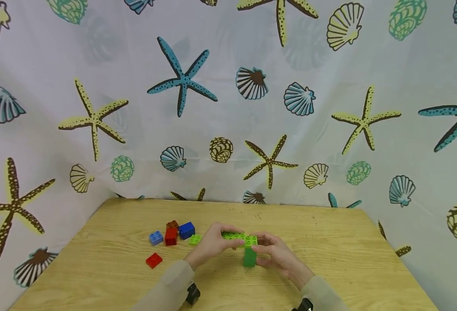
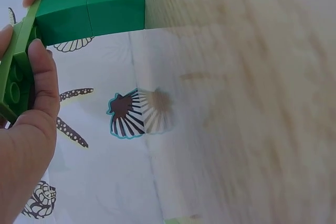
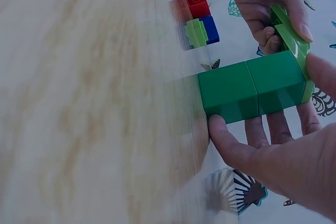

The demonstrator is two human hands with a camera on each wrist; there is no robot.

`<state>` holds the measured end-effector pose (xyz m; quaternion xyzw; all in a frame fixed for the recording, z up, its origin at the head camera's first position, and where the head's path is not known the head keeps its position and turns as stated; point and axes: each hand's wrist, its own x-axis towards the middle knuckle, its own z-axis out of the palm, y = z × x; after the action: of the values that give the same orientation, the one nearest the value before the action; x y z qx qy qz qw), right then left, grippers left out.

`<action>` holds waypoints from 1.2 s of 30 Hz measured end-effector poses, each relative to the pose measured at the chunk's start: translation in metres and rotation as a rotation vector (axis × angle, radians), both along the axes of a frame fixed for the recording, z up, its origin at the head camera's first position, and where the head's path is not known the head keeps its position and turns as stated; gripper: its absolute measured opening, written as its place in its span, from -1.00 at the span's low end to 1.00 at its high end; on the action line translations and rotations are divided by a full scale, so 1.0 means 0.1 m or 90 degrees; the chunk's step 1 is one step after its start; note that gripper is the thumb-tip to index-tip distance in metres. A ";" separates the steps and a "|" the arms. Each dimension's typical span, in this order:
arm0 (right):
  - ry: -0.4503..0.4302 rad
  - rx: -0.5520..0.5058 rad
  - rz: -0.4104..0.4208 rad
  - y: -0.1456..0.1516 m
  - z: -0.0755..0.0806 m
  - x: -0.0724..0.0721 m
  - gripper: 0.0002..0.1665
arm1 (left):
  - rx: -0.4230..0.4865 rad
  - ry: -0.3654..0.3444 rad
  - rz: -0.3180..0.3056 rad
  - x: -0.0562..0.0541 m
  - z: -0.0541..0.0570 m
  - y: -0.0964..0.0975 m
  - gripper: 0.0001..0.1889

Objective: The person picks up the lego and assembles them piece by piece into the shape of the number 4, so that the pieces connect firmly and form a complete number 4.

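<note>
Two dark green toy bricks (image 3: 228, 93) stand stacked as an upright column on the table, with light green flat bricks (image 1: 250, 240) across the top. My right hand (image 1: 278, 255) holds this column from the right, its thumb by the light green top and its fingers along the side of the green bricks. From the left, my left hand (image 1: 215, 242) pinches a light green flat brick (image 2: 11, 85) between thumb and fingers. That piece sticks out sideways from the column's top, and stud sockets show on its underside in the left wrist view.
Left of my hands lie a red brick (image 1: 171, 236), a dark blue brick (image 1: 186, 230), a lighter blue brick (image 1: 156, 238), an orange-brown brick (image 1: 172, 224) and another light green flat brick (image 1: 195, 239). A flat red brick (image 1: 154, 260) lies nearer. Behind the wooden table (image 1: 329, 242) hangs a shell-patterned cloth (image 1: 220, 121).
</note>
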<state>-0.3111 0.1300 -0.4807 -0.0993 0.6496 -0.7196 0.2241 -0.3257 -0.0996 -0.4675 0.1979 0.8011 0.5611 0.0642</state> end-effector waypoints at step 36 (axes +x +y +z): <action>0.031 0.036 -0.018 -0.06 0.06 0.00 -0.42 | 0.035 -0.024 -0.030 0.00 0.03 -0.07 -0.55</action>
<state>-0.3112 0.1240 -0.4747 -0.1013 0.6763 -0.7014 0.2010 -0.3258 -0.1065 -0.4644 0.2078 0.7791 0.5850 0.0873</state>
